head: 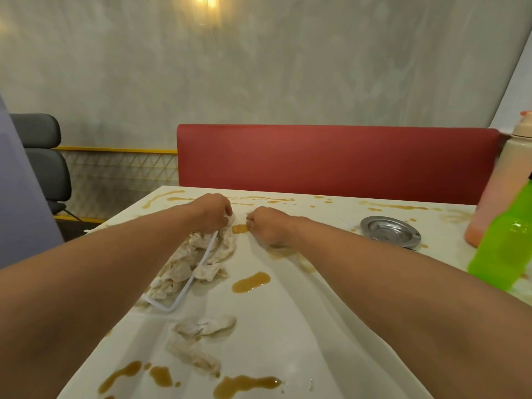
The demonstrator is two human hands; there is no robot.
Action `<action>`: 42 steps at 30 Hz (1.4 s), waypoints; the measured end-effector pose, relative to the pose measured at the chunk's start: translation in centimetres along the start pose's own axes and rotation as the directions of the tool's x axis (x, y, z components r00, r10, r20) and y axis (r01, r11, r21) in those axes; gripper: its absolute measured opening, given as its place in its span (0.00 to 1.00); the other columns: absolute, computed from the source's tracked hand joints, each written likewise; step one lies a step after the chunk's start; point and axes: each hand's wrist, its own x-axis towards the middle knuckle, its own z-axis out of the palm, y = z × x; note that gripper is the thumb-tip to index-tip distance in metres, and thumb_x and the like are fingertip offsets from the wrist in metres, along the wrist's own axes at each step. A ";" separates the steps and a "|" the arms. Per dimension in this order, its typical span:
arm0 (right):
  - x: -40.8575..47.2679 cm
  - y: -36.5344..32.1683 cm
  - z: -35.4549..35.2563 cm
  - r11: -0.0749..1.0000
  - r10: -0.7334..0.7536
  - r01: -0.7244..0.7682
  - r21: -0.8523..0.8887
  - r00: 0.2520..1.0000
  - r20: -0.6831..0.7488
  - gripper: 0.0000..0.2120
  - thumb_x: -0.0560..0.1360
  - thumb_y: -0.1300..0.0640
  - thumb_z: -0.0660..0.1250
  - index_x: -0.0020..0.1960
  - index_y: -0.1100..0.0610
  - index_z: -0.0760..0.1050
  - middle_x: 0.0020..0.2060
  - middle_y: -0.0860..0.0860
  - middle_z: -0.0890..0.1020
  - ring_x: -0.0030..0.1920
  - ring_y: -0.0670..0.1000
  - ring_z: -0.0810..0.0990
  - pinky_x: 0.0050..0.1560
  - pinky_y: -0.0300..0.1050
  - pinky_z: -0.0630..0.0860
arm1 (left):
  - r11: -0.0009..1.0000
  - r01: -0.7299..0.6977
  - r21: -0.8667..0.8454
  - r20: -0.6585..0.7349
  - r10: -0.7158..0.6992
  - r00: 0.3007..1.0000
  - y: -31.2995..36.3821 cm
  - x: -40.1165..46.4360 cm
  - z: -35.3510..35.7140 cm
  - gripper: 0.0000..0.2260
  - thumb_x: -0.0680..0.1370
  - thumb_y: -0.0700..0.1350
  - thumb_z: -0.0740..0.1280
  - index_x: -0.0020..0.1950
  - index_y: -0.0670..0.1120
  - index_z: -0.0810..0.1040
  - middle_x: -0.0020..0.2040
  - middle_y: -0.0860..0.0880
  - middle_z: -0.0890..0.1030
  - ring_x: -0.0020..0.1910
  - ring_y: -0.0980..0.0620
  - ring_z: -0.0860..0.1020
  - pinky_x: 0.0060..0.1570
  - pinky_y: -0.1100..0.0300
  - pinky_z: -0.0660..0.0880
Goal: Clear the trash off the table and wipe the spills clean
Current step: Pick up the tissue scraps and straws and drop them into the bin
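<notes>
The left hand (213, 210) is curling its fingers on the far end of the pile of crumpled napkins (195, 257) lying mid-counter. The right hand (266, 226) is closing in a fist just beside it, over a brown spill (239, 228); what it is holding I cannot tell. One bent straw (187, 283) is lying across the pile, two more napkins (204, 326) nearer, one metal ashtray (390, 232) and two bottles (502, 243) at right on the white counter (288, 312).

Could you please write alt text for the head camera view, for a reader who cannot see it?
Two bare hands reach across a white table streaked with brown spills: the left hand grips crumpled, stained white tissues beside a bent white straw, the right hand is curled nearby. A round metal ashtray and green plastic bottle stand at right.
</notes>
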 end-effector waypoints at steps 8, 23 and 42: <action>-1.5 0.6 -1.3 0.995 0.065 -0.068 0.074 0.997 0.035 0.14 0.83 0.50 0.58 0.44 0.52 0.77 0.44 0.49 0.80 0.47 0.54 0.79 0.53 0.52 0.78 | 0.998 0.027 -0.049 -0.103 -0.032 0.994 -0.3 -0.6 -0.2 0.03 0.77 0.41 0.71 0.47 0.48 0.84 0.49 0.50 0.83 0.48 0.50 0.80 0.48 0.57 0.79; -5.7 -6.4 -1.7 0.974 -0.166 0.169 0.149 0.986 -0.034 0.08 0.77 0.54 0.65 0.50 0.54 0.82 0.41 0.51 0.82 0.41 0.53 0.80 0.43 0.48 0.78 | 0.978 -0.162 0.132 0.035 0.159 0.987 -1.4 -7.3 -5.0 0.17 0.78 0.44 0.69 0.67 0.50 0.79 0.65 0.52 0.78 0.60 0.52 0.76 0.57 0.61 0.71; -9.2 -2.6 -5.1 0.989 0.018 0.000 0.149 0.993 -0.118 0.11 0.77 0.58 0.66 0.42 0.64 0.82 0.35 0.55 0.82 0.36 0.54 0.79 0.42 0.51 0.80 | 0.988 -0.151 0.031 -0.148 0.154 0.977 -0.2 -9.8 -5.7 0.15 0.80 0.43 0.66 0.66 0.46 0.80 0.65 0.48 0.80 0.63 0.48 0.78 0.61 0.55 0.75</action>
